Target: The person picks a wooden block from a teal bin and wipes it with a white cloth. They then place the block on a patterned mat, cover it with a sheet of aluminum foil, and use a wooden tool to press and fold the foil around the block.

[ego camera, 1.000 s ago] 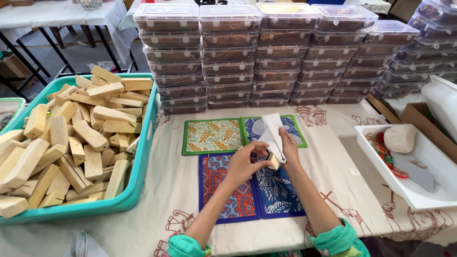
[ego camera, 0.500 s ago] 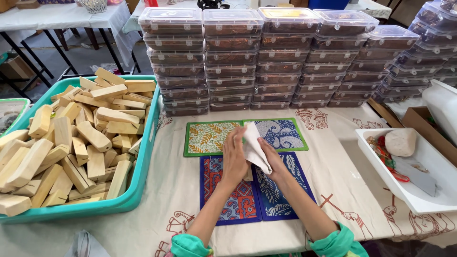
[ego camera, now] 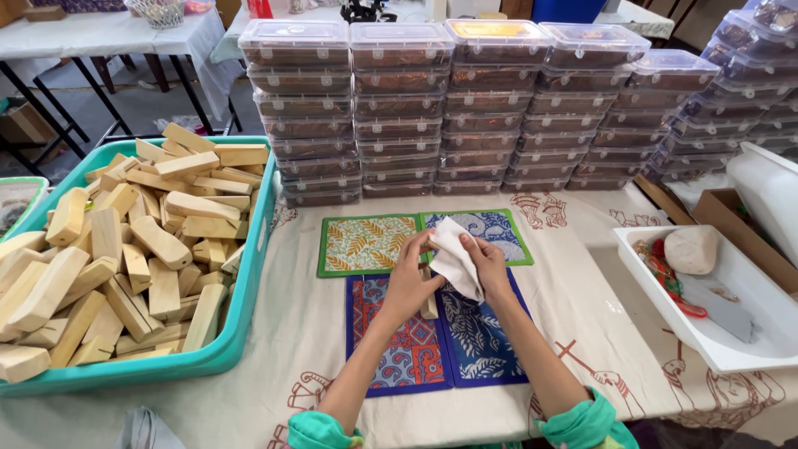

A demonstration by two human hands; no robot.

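Both hands meet over the patterned mats in the head view. The left hand (ego camera: 409,281) is closed around a small wooden block (ego camera: 429,304), of which only the lower end shows below the palm. The right hand (ego camera: 486,264) pinches a white cloth (ego camera: 455,258) against that block, so the 2 hands are together, each gripping its own thing. The block's long axis runs roughly toward and away from the person, its visible end pointing back at the body. The cloth drapes from upper left to lower right across the fingers.

Against the frame half a second earlier, the cloth sits lower and more spread over the right hand, and the left hand's fingers have curled further round the block; the hands remain over the same blue mat.

The work sits on 4 mats: a green leaf-print mat (ego camera: 369,244), a blue-print mat with green border (ego camera: 495,230), a red and blue mat (ego camera: 409,353) and a dark blue mat (ego camera: 482,342). To the left a teal crate (ego camera: 237,328) is heaped with pale wooden blocks (ego camera: 125,249). To the right a white tray (ego camera: 731,353) holds a round pale lump (ego camera: 692,249), red bits and a grey flat piece. Behind, stacks of clear lidded boxes (ego camera: 449,108) with brown contents stand in rows.
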